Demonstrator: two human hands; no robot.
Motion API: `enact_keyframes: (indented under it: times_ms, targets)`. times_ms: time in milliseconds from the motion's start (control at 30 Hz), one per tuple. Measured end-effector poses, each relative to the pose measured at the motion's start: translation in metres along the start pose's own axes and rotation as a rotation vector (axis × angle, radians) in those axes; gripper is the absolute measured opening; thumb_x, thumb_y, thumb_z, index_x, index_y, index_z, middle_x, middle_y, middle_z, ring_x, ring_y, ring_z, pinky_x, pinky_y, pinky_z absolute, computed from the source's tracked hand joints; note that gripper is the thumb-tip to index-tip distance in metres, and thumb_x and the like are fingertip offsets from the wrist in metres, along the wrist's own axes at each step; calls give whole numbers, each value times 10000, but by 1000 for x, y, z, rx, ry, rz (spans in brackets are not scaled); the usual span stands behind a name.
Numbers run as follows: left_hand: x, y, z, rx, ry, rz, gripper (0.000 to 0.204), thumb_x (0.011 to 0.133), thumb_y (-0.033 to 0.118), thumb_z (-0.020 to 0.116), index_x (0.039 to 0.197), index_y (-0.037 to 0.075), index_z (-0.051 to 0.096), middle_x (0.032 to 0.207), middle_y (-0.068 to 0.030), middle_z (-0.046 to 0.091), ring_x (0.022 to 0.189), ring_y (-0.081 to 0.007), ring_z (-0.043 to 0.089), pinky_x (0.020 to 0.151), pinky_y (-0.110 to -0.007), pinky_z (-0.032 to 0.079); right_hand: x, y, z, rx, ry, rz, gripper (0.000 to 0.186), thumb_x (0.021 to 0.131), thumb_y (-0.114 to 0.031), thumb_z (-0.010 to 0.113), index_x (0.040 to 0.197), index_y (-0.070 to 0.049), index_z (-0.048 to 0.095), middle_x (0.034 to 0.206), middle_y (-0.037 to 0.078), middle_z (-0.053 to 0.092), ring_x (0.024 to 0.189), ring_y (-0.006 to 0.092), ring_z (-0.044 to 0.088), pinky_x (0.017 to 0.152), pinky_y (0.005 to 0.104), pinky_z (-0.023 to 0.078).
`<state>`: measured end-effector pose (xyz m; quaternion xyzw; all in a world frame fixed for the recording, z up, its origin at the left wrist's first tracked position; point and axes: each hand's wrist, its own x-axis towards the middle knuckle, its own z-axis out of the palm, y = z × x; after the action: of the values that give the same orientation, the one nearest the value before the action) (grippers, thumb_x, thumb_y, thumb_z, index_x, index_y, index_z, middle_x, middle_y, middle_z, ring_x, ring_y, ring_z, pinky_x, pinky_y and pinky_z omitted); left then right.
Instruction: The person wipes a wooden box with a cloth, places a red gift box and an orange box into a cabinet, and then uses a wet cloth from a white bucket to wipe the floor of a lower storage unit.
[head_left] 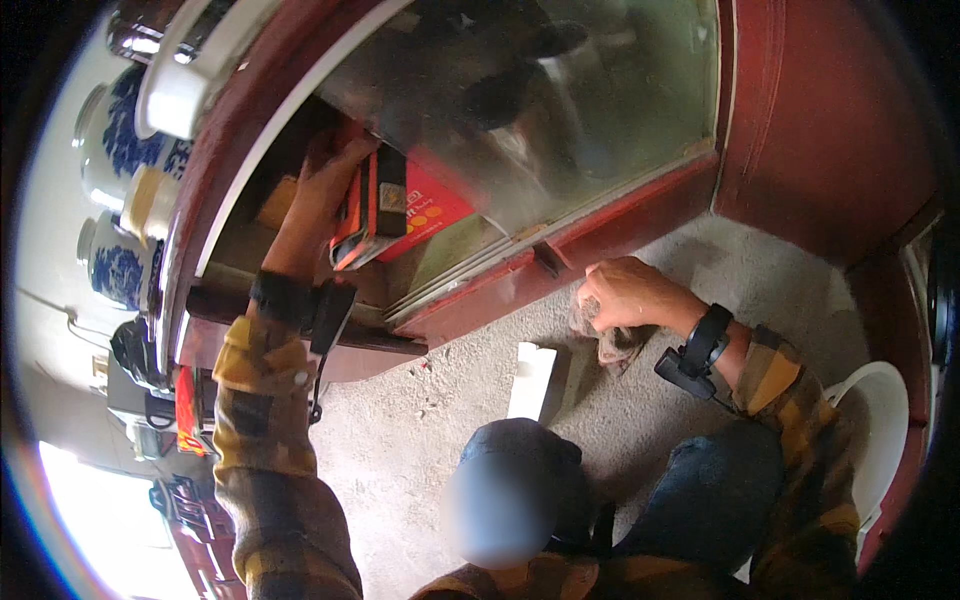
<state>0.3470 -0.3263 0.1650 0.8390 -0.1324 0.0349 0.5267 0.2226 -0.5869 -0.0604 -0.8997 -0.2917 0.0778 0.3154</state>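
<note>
My left hand (335, 160) reaches through the opening of a dark red cabinet (480, 290). Its fingers, partly lost in shadow, close on the far end of a red and black cardboard box (378, 195) tilted inside. Beside that box shows a flat red surface with orange circles (435, 205). Low in front of the cabinet, my right hand (635, 292) is closed around a crumpled greyish-brown cloth (617, 348), which hangs down just above or against the floor; I cannot tell which.
A glass sliding pane (560, 110) covers the cabinet's right part. On its top stand blue-and-white porcelain jars (118, 262) and a white bowl (180, 95). A white box-like piece (530, 380) is near my knees on the rough concrete floor (400, 460). A white bucket (880, 420) stands at right.
</note>
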Motion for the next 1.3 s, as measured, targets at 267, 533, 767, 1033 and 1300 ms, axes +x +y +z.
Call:
enact_keyframes:
  times_ms: [267, 533, 767, 1033, 1300]
  targets:
    - [56, -3, 1, -164, 34, 109, 400, 803, 186, 701, 1140, 27, 556, 1051, -88, 636, 815, -198, 625, 704, -314, 511, 5, -7, 0, -39, 17, -6, 241, 588, -153, 664, 797, -35, 684, 794, 204, 641, 780, 376, 626, 703, 451, 496]
    - [79, -3, 5, -132, 12, 140, 366, 819, 181, 684, 1129, 30, 563, 1042, -90, 638, 818, -193, 625, 705, -313, 511, -3, -4, -3, -16, -22, 82, 218, 597, -152, 650, 773, -25, 664, 797, 208, 639, 796, 378, 623, 708, 456, 489]
    - [67, -10, -18, -90, 65, 158, 336, 833, 177, 668, 1119, 32, 570, 1034, -91, 640, 820, -190, 624, 706, -311, 512, 8, -2, 9, -18, -55, -10, 308, 611, -181, 665, 898, -72, 689, 867, 195, 623, 843, 369, 615, 734, 449, 487]
    - [-16, -35, -36, 94, 122, 66, 303, 848, 172, 651, 1108, 35, 577, 1025, -92, 642, 822, -185, 624, 707, -310, 513, 11, -4, 12, 64, -4, -21, 219, 595, -164, 663, 761, -22, 669, 742, 214, 627, 725, 382, 621, 655, 450, 481]
    - [25, -32, -56, 347, 167, 120, 271, 864, 168, 634, 1097, 38, 584, 1016, -94, 644, 824, -181, 623, 708, -308, 513, 3, -3, 4, -8, -117, 72, 318, 629, -159, 664, 940, -100, 698, 876, 171, 646, 841, 355, 631, 724, 439, 496]
